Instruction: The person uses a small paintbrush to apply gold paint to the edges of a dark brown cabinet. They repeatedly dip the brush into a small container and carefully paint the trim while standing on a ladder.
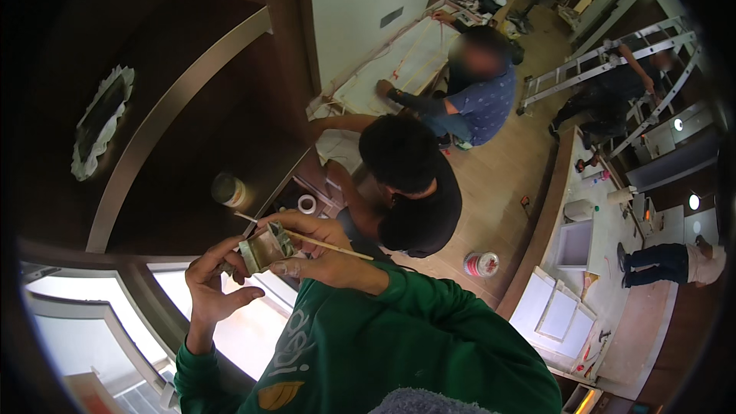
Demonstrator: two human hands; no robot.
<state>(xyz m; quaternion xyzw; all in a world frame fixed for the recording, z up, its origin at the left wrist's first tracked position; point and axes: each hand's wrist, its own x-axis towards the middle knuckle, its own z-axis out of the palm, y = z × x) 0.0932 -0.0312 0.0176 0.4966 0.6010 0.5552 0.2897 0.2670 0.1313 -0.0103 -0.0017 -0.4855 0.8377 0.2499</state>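
Note:
Before my chest, both hands are on a small worn rectangular box or block [263,250], pale on its near face and dark-stained at one end. My left hand [215,279] holds its left end with the fingertips, the thumb standing apart from it. My right hand [322,244] grips its right end, with a whitish smear on the thumb. A thin wooden stick [330,245] lies across my right hand; a pale thin tip [246,217] shows beyond the fingers, perhaps its other end. Past my hands, a lidded jar [228,190] stands on a dark wood surface.
A crouching person in black [422,184] is close on the right, another in blue [483,92] beyond. A metal strip [167,106] curves across dark panelling. A tub [481,264] stands on the floor. Farther right are a long counter [604,264] and a ladder [609,60] with a person.

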